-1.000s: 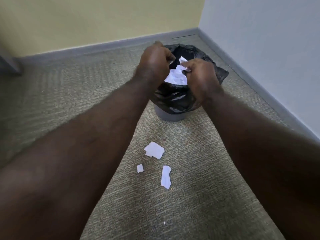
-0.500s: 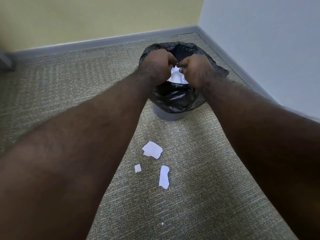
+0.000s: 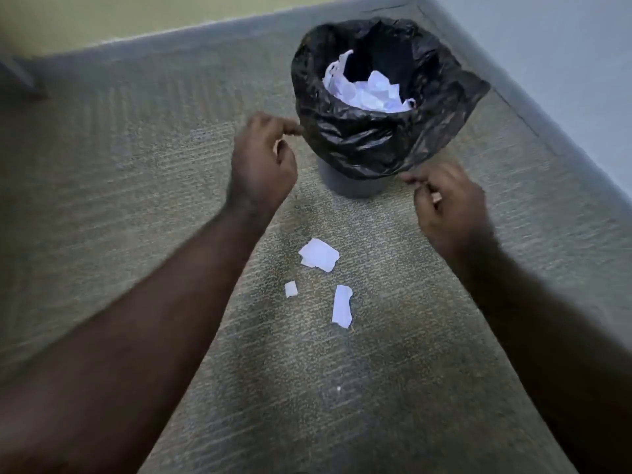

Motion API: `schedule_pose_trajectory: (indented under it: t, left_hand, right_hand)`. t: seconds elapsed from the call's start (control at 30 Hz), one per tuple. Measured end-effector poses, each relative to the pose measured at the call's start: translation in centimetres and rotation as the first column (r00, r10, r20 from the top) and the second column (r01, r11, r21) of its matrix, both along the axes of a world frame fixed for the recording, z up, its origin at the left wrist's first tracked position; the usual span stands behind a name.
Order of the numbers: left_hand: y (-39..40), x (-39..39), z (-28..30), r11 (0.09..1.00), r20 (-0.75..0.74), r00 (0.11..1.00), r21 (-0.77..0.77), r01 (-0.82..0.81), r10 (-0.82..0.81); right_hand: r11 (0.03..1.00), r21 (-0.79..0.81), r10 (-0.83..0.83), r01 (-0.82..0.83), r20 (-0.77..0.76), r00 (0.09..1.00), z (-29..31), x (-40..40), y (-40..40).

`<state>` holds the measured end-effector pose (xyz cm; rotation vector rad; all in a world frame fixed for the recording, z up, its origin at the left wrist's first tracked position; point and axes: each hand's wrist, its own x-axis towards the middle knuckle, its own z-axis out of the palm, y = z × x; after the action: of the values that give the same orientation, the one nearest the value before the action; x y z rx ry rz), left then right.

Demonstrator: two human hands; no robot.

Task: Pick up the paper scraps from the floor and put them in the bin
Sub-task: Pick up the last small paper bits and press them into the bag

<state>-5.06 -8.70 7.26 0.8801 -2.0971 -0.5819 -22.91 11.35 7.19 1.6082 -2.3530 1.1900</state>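
Note:
A grey bin (image 3: 355, 183) lined with a black bag (image 3: 372, 138) stands in the room's corner, white paper (image 3: 372, 92) heaped inside it. My left hand (image 3: 261, 162) hovers just left of the bin, fingers loosely apart and empty. My right hand (image 3: 444, 200) hangs in front of the bag's right flap, fingers curled, nothing visible in it. On the carpet between my forearms lie three white scraps: a large one (image 3: 319, 254), a tiny one (image 3: 290, 289) and a long strip (image 3: 342, 306).
Grey-green carpet (image 3: 136, 165) covers the floor. A grey baseboard (image 3: 171, 39) runs under the yellow wall, and a pale wall (image 3: 564, 63) closes the right side. A dark object (image 3: 17, 80) sits at the far left. A tiny white speck (image 3: 338, 389) lies nearer me.
Both hands were together over the bin's mouth holding paper. That paper now lies in the bin, and both hands have pulled back toward me and apart, empty.

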Motion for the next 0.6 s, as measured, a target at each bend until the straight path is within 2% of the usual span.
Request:
schedule_pose_trajectory:
  t: [0.1,0.2,0.33,0.43,0.5,0.6]
  left_hand:
    - [3.2,4.1,-5.1,0.991,0.170,0.983,0.127,0.045,-0.066]
    - [7.4,7.1,-9.6,0.961,0.303,0.933,0.251,0.118,-0.194]
    - [12.3,8.3,-12.8,0.894,0.438,0.796,0.355,0.274,-0.418]
    - [15.6,7.8,-13.9,0.877,0.544,0.695,0.378,0.296,-0.470]
    - [17.5,7.7,-14.0,0.841,0.558,0.637,0.437,0.318,-0.531]
    - [19.4,8.4,-13.8,0.808,0.539,0.615,0.489,0.328,-0.576]
  right_hand:
    - [0.972,0.218,0.061,-0.085,0.112,0.992,-5.5,2.6,3.9]
    - [0.886,0.433,0.111,-0.168,0.156,0.982,-11.2,5.6,7.4]
    - [0.743,0.636,0.097,-0.209,0.207,0.974,-16.2,9.4,10.3]
    - [0.694,0.702,0.044,-0.157,0.176,0.983,-16.3,11.2,10.2]
    - [0.694,0.710,0.054,-0.119,0.114,0.992,-15.7,11.9,9.5]
    - [0.669,0.738,0.028,-0.086,0.091,0.995,-14.9,12.2,8.5]
